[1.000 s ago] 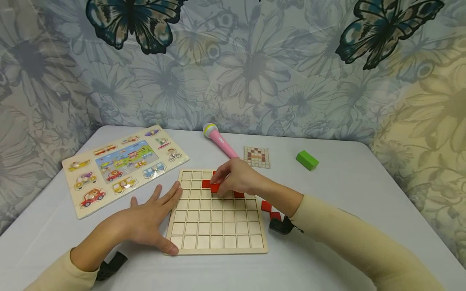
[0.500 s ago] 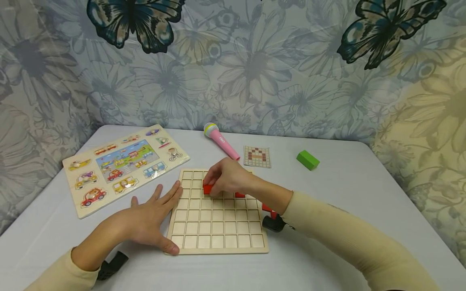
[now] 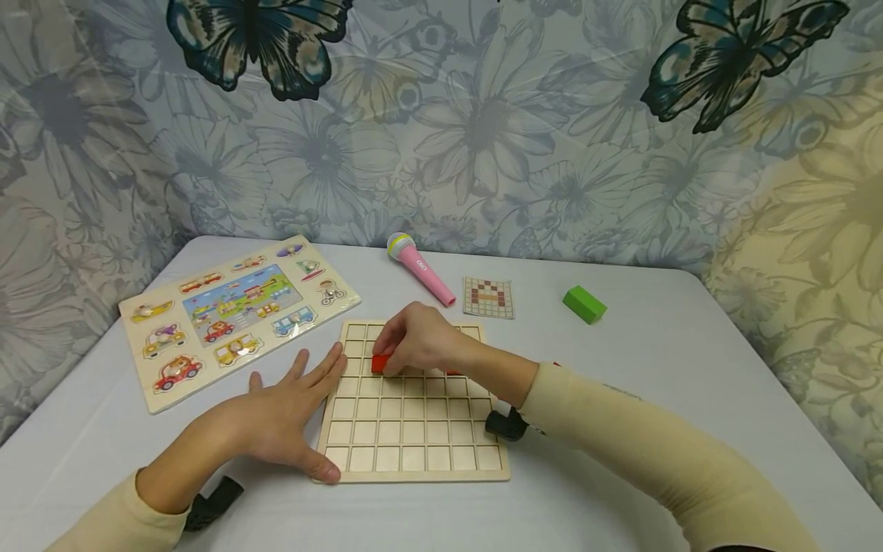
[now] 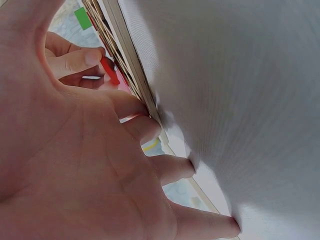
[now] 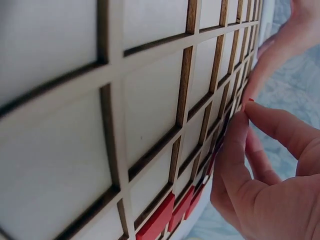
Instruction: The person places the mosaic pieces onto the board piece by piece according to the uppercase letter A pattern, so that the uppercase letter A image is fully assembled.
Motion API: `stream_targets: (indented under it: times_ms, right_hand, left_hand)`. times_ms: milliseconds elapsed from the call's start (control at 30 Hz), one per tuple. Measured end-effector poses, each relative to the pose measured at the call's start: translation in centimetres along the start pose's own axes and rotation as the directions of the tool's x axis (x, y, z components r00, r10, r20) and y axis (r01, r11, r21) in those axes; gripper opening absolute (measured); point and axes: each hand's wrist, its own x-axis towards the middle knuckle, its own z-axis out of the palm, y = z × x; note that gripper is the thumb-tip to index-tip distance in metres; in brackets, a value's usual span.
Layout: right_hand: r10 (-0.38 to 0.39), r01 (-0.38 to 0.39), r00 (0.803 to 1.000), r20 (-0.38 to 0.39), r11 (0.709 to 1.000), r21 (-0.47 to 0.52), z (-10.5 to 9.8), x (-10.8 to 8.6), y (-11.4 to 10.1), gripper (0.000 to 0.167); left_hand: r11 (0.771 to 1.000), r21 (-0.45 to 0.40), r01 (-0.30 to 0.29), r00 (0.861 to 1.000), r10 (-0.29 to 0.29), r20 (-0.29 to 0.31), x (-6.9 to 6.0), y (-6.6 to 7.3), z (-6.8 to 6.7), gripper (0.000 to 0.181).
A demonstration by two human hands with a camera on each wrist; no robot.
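In the head view, my right hand [image 3: 429, 341] pinches a red square tile [image 3: 380, 364] between thumb and fingers over the upper left part of a wooden grid board [image 3: 401, 434]. The left wrist view shows that same red tile [image 4: 110, 71] held at the fingertips, tilted. Fingers spread, my left hand [image 3: 293, 418] rests along the board's left edge, with the thumb at the near left corner. Red tiles [image 5: 156, 220] sit in some grid cells in the right wrist view; in the head view my right hand hides most of them.
A picture puzzle board [image 3: 237, 318] lies at the left. Behind the grid board are a pink toy microphone [image 3: 426, 276] and a small pattern card [image 3: 488, 297]. A green block [image 3: 584, 304] stands farther right. A patterned cloth [image 3: 476, 138] hangs behind the table.
My right hand has moved left and slightly nearer across the board with the red tile. Its forearm now covers the loose red tiles right of the board. My left hand has stayed still.
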Motion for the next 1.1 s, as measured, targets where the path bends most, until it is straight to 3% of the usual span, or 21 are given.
stream_targets:
  times_ms: [567,1100]
  right_hand:
    - [0.006,-0.007,1.0,-0.015,0.996,-0.086,0.7,0.5,-0.5,0.026]
    - [-0.059,0.053,0.998,-0.026,0.978,-0.204,1.1,0.5,-1.0,0.024]
  left_hand:
    - [1.0,0.01,0.015,1.0,-0.015,0.009,0.0,0.2,-0.1,0.151]
    - [1.0,0.008,0.006,1.0,-0.006,-0.01,-0.1,0.2,0.0,0.151]
